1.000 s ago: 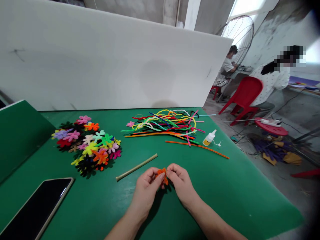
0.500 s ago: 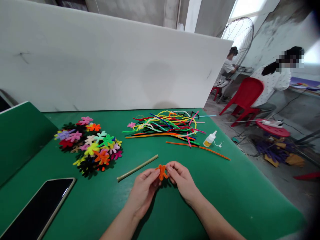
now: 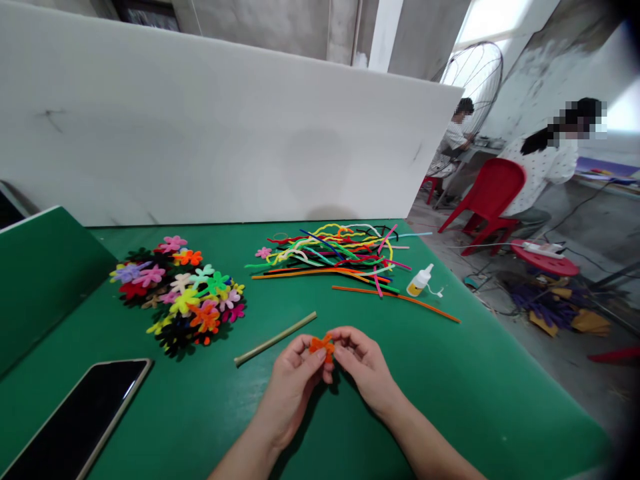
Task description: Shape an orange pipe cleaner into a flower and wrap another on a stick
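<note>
1. In the near middle of the green table [image 3: 450, 400], I see two bare hands working close together over one small orange flower [image 3: 323, 347]
2. The left hand [image 3: 294, 373] is grasping this flower, with the thumb lying upon it from the near side
3. The right hand [image 3: 364, 367] has bent fingers, and their tips are at the right edge of the same flower; the contact is partly covered, so I cannot tell if it truly pinches a petal
4. Just beyond the left hand, to its left, a thin pale stick [image 3: 275, 340] lies slantwise
5. Farther to the left there is a heap of fuzzy flowers [image 3: 185, 301] in many colours, and nearer, a dark-screened phone [image 3: 75, 420]
6. On the far side, many coloured fuzzy stems [image 3: 330, 253] lie tangled, with one orange stem [image 3: 425, 305] in front
7. To the right of them stands a small white bottle [image 3: 420, 281], its cap hanging open beside it
</note>
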Demonstrator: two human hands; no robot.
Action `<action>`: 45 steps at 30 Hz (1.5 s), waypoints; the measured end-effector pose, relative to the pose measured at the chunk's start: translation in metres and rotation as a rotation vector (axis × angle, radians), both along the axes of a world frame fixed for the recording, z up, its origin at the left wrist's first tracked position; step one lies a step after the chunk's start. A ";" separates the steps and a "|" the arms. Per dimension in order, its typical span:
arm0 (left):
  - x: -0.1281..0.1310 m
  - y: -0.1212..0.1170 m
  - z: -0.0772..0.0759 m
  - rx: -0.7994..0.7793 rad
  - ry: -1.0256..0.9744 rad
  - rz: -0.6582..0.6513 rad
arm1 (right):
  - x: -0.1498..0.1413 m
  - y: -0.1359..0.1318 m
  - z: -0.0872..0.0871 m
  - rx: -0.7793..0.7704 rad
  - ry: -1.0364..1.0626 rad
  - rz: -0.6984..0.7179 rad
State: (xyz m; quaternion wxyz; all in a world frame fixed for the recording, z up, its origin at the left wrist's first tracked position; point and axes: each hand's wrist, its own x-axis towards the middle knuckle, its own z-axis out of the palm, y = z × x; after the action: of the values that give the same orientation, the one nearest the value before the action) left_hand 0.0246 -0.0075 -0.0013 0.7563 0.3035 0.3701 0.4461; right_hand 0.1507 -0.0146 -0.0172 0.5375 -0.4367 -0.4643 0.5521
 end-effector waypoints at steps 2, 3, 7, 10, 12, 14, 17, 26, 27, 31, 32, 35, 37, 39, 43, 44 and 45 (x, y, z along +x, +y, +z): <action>0.001 0.000 0.000 0.023 0.056 0.019 | 0.002 0.000 0.000 0.043 -0.053 -0.026; 0.001 0.000 -0.001 0.037 0.087 0.024 | 0.003 0.000 0.000 0.071 -0.095 -0.035; 0.002 -0.001 -0.003 0.094 0.175 0.033 | 0.007 0.001 0.001 0.165 -0.246 -0.070; 0.002 -0.001 -0.005 0.102 0.177 0.036 | 0.007 0.002 0.002 0.190 -0.269 -0.081; 0.002 0.000 -0.005 0.100 0.171 0.040 | 0.007 0.002 0.001 0.204 -0.279 -0.077; 0.001 0.000 -0.005 0.098 0.180 0.050 | 0.007 0.002 0.002 0.219 -0.299 -0.070; -0.001 0.001 -0.004 0.101 0.220 0.042 | 0.009 0.002 0.002 0.251 -0.339 -0.055; -0.005 0.003 0.003 0.227 0.401 -0.105 | 0.014 0.001 0.007 0.215 -0.448 0.050; -0.005 0.003 0.003 0.261 0.430 -0.111 | 0.013 0.001 0.008 0.193 -0.439 0.056; -0.004 0.002 0.003 0.456 0.575 -0.108 | 0.009 0.001 0.009 0.037 -0.353 0.075; -0.004 0.002 0.003 0.502 0.611 -0.097 | 0.008 0.002 0.009 -0.003 -0.330 0.072; -0.003 0.003 0.003 0.521 0.650 -0.071 | 0.005 0.005 0.008 -0.094 -0.238 0.069; -0.002 0.004 0.002 0.390 0.580 -0.056 | 0.004 0.007 0.006 -0.132 -0.128 0.078; -0.002 0.005 0.000 0.228 0.466 -0.029 | 0.003 0.008 0.005 -0.152 -0.032 0.067; -0.002 0.006 -0.004 0.082 0.317 -0.019 | 0.004 0.008 0.003 -0.133 -0.002 0.014; -0.003 0.006 -0.004 0.073 0.308 -0.030 | 0.005 0.007 0.003 -0.115 -0.015 0.019; -0.003 0.005 -0.004 0.072 0.306 -0.045 | 0.006 0.007 0.004 -0.095 -0.036 0.033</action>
State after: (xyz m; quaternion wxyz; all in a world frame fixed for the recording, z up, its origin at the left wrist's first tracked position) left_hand 0.0216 -0.0024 -0.0052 0.6895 0.4032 0.4579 0.3903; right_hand 0.1569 -0.0078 -0.0136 0.4985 -0.4638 -0.4542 0.5746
